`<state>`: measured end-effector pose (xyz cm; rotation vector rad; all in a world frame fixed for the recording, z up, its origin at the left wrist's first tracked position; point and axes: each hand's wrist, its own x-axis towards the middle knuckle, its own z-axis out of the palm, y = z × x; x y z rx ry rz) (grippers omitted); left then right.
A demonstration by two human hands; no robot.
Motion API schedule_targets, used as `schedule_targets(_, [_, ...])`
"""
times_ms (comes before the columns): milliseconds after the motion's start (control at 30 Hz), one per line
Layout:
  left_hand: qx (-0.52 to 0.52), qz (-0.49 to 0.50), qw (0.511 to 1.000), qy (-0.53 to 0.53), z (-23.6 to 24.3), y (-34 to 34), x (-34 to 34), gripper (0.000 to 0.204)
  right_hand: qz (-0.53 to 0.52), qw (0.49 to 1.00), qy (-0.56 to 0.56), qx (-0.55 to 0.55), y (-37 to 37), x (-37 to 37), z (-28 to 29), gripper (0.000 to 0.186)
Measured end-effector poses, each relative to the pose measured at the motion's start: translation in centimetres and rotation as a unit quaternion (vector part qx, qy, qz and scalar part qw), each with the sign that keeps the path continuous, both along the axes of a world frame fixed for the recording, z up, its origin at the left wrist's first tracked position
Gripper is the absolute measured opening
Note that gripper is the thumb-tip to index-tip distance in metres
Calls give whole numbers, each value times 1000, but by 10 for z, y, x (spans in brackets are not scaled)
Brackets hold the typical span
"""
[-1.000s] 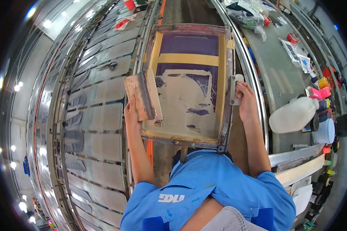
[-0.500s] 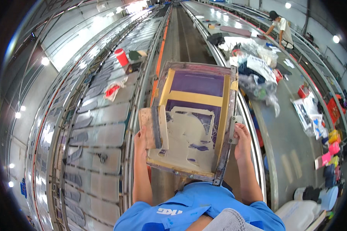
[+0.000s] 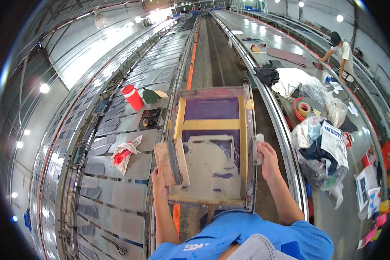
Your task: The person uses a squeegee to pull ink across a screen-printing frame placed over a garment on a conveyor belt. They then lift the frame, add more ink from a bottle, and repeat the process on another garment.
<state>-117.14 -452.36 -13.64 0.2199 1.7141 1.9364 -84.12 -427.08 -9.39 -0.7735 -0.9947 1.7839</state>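
Note:
A screen-printing frame (image 3: 212,92) is held up in front of my body, above the aisle. Its purple mesh (image 3: 210,108) is bordered and crossed by yellow tape, and grey-beige ink (image 3: 206,171) is smeared over the lower part. My left hand (image 3: 158,177) grips a wooden squeegee (image 3: 165,161) at the frame's left side, with the blade resting against the ink area. Whether those fingers also hold the frame's edge is hidden. On the other side, my right hand (image 3: 268,157) is closed around a pale metal handle (image 3: 258,149) fixed to the frame's right rail.
Left, a long printing table (image 3: 128,195) carries grey fabric pieces, a red bottle (image 3: 133,97), a stained rag (image 3: 126,154) and scissors (image 3: 117,247). Right, another table (image 3: 329,216) holds plastic bags (image 3: 320,147) and a tape roll (image 3: 304,108). A person (image 3: 343,58) leans over its far side.
I have moved forward along the aisle; the bottle, rag and bags now appear nearer. The frame and squeegee sit slightly further left in the picture, both hands still holding.

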Motion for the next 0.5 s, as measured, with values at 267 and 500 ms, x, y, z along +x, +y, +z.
schedule_targets(267, [-36, -111, 992, 50, 22, 240, -143, 48, -65, 997, 7, -35, 154, -83, 9, 26])
schedule_targets(500, [-48, -141, 989, 11, 10, 444, -221, 43, -98, 993, -58, -7, 326, -163, -12, 22])
